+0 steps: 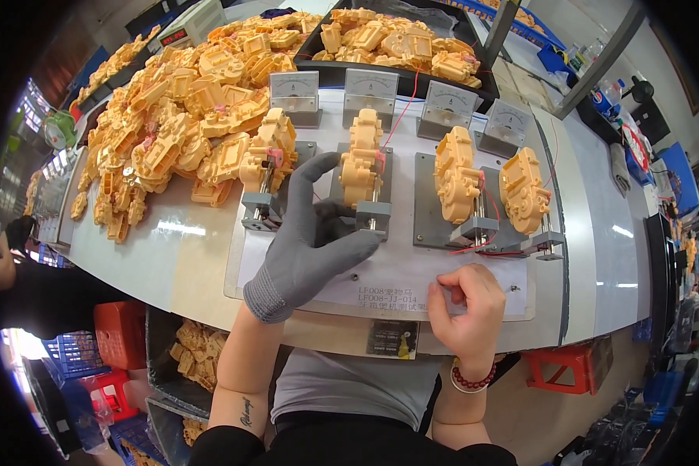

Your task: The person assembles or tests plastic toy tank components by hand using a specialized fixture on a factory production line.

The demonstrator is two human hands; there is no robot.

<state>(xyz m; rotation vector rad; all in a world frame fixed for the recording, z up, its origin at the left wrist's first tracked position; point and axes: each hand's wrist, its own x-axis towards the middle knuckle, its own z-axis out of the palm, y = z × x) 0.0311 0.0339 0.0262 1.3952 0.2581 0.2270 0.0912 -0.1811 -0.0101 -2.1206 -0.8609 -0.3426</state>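
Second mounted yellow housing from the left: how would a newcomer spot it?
Below the black tray, a white board carries four mounted yellow housings. The second housing from left alone has the thumb of the gloved left hand at its grey block.

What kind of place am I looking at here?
Probably a factory workshop. A big heap of yellow-orange plastic casings covers part of the bench, and four dial meters stand behind gray fixtures that each carry one casing.
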